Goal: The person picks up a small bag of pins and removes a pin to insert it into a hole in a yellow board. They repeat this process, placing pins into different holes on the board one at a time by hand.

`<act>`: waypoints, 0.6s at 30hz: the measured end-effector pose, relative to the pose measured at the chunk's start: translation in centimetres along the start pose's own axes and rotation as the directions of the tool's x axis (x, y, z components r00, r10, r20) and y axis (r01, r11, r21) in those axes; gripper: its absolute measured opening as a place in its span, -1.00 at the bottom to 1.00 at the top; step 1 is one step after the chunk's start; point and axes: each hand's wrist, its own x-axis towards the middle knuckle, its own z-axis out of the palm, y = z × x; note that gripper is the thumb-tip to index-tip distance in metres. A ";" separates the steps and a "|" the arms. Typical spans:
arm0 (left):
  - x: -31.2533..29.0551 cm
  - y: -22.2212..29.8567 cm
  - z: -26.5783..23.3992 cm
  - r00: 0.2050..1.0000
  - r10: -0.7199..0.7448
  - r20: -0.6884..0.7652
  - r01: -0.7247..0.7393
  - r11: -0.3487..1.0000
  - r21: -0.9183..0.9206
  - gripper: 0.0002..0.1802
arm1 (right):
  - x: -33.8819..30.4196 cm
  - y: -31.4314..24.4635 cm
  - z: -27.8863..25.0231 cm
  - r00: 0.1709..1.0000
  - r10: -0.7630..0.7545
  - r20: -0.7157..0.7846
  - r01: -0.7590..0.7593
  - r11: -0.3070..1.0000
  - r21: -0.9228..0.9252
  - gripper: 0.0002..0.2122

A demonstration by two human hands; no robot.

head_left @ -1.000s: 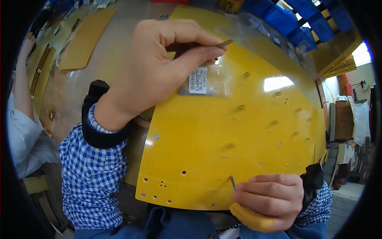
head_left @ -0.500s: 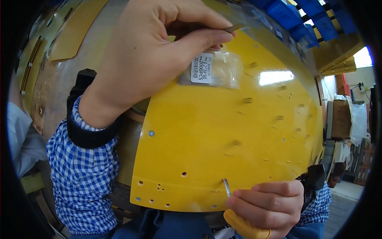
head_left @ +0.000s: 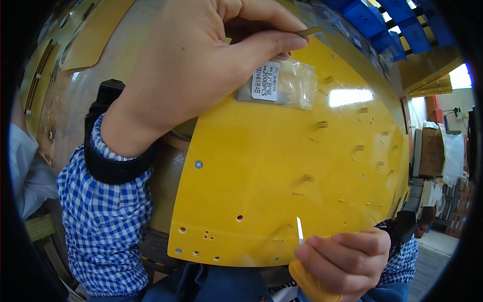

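My left hand [head_left: 201, 65] reaches over the far left part of a yellow board [head_left: 251, 151], thumb and fingers pinching a thin dark strip [head_left: 310, 31]. Just below those fingers a small clear zip bag [head_left: 297, 85] with a white label lies on the board; its left end is partly behind the hand. At the near right edge, my right hand [head_left: 347, 256] is closed round slim pointed metal tweezers [head_left: 300, 231], their tip pointing away over the board. A yellow finger cot [head_left: 307, 277] covers one finger. Several clusters of fine pins [head_left: 308, 178] stand in the board's right half.
Round holes and screws [head_left: 198, 164] mark the board's near left side. Blue bins [head_left: 362, 20] are at the far right, with a cardboard box [head_left: 431, 151] beyond. Another person's pale sleeve [head_left: 25, 161] shows at the left. A flat tan sheet [head_left: 100, 35] lies far left.
The board and bag sit slightly further right and higher in the picture. My left hand moved right with them. The tweezers' tip has shifted right and up, and they now stand more upright in view.
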 end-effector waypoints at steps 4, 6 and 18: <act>-0.1 0.3 0.2 1.000 0.001 0.004 -0.001 1.000 0.029 -0.86 | 0.3 -0.2 -0.7 0.983 0.177 0.058 -0.185 0.965 0.188 -0.84; -0.4 0.4 0.2 1.000 -0.018 -0.003 0.018 0.999 0.028 -0.86 | 0.2 -0.5 -0.8 0.945 0.325 0.045 -0.316 0.864 0.392 -0.82; 0.0 0.3 0.2 0.999 -0.044 -0.015 0.044 0.999 -0.006 -0.86 | 0.1 -0.1 0.2 0.994 0.112 0.014 -0.112 0.971 0.209 -0.88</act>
